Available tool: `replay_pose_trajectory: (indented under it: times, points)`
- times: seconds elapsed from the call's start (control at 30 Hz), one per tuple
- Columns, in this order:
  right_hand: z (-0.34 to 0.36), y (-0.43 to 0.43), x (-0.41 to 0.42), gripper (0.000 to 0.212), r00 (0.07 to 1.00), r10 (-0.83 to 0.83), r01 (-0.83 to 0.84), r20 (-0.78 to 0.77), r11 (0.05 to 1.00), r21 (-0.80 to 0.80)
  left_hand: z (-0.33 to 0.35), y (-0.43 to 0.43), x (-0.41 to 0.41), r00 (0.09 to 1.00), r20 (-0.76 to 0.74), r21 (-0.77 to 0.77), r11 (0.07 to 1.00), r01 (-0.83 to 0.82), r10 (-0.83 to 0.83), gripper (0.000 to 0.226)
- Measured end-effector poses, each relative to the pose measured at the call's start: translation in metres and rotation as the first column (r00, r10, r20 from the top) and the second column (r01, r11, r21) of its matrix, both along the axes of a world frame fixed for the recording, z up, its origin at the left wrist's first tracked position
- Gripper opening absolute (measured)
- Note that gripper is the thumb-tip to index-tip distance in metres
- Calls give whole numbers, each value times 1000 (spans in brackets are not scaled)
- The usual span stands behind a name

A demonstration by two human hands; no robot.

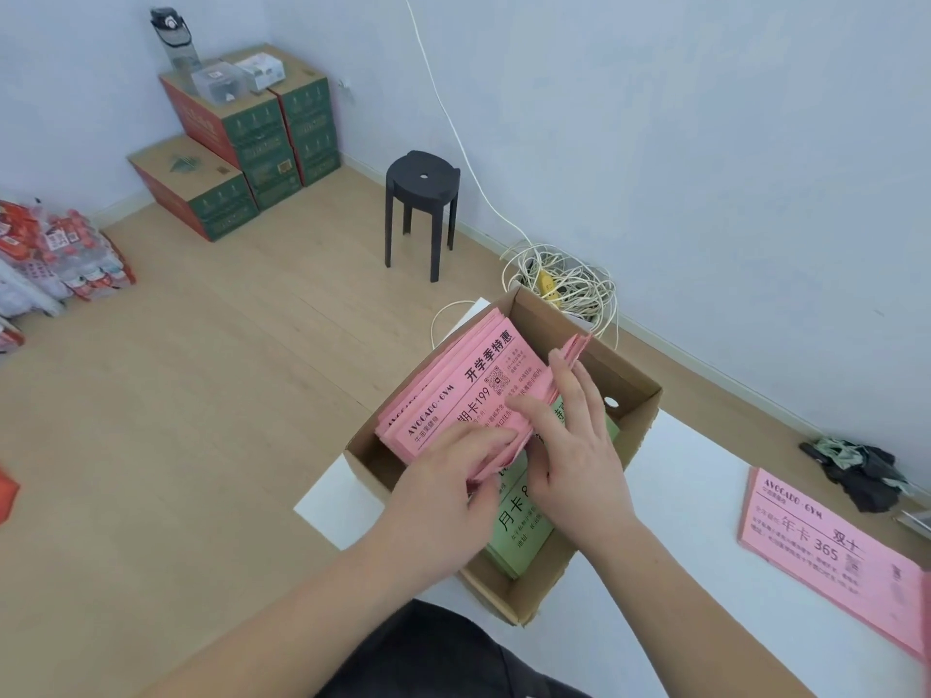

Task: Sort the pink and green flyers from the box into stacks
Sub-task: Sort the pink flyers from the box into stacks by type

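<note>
Both hands are down in the cardboard box (636,395), working a fat bundle of pink flyers (453,395). The left hand (448,476) grips the near end of the bundle, with its fingers curled over the top sheet; it's a bit blurry there. The right hand (579,445) has its fingers fairly straight against the bundle's fanned right edge and its thumb pressed flat on top, so it's bracing rather than clamping. The bundle is tilted up out of the box, and the green flyers (519,539) lie flat on the box bottom right under it.

The box sits at the left end of a white bench (680,496). Further right on the same bench there's a separate pink stack (826,551) lying flat, well apart from the box, and behind it, near the wall, a crumpled dark cloth (856,471).

The room is pretty bare, with pale walls and a light wood floor (226,395). A black stool (422,193) stands by the wall, and a messy coil of cream cable (564,284) lies on the floor just past the box, with one strand running up the wall. In the far corner there are stacked green-and-red cartons (242,143) with a water bottle (174,37) on top. Shrink-wrapped packs of bottles (60,254) sit along the left edge.
</note>
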State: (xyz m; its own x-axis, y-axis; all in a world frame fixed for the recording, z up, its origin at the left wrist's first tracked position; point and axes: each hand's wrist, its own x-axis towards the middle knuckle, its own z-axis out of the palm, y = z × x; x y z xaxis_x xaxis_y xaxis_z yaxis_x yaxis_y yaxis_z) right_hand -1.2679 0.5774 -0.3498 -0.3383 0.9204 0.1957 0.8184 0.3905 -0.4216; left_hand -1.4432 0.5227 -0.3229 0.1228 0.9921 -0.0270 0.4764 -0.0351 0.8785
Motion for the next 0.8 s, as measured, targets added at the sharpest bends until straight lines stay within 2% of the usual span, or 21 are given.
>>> replay_pose_trajectory:
  times: [0.07, 0.13, 0.2, 0.27, 0.33, 0.43, 0.47, 0.5, 0.57, 0.6, 0.7, 0.8]
  points:
    - [-1, 4, -3, 34, 1000, -4, 4, 1, 1000, 0, -1, 1, -2, 1000, -3, -24, 1000, 2, -2, 45]
    - [3, 12, -5, 28, 999, 13, -14, 47, 1000, 23, 4, 4, -4, 999, -33, -9, 1000, 26, -26, 46]
    - [15, 23, -6, 25, 995, 17, -22, 97, 998, 53, 14, 10, -10, 996, -90, 81, 997, -3, 10, 49]
    - [37, 35, -8, 12, 998, -8, 2, 68, 996, 85, 27, 22, -18, 993, -102, 173, 984, -48, 66, 50]
    - [65, 42, -8, 17, 998, -68, 67, -2, 985, 159, 46, 35, -24, 996, -61, 192, 979, -60, 73, 47]
    - [97, 39, 16, 42, 965, -238, 258, -109, 936, 237, 73, 50, -28, 1000, 22, 146, 989, -2, -1, 43]
    - [106, 32, 30, 49, 936, -294, 329, -192, 926, 183, 78, 54, -27, 998, 39, 126, 991, 37, -43, 44]
    - [112, 23, 47, 55, 888, -352, 386, -295, 921, 63, 82, 57, -23, 994, 51, 89, 992, 93, -98, 45]
    - [116, 1, 73, 64, 736, -486, 410, -471, 874, -261, 82, 59, -12, 974, 44, -2, 975, 221, -221, 43]
    - [113, -11, 88, 64, 669, -538, 405, -513, 842, -355, 80, 59, -3, 958, 27, -40, 957, 287, -287, 40]
    - [97, -55, 130, 58, 586, -620, 454, -521, 784, -423, 72, 56, 34, 902, 22, -82, 898, 432, -432, 36]
    - [85, -101, 167, 51, 492, -679, 508, -545, 732, -453, 62, 45, 75, 859, 35, -85, 855, 512, -511, 35]
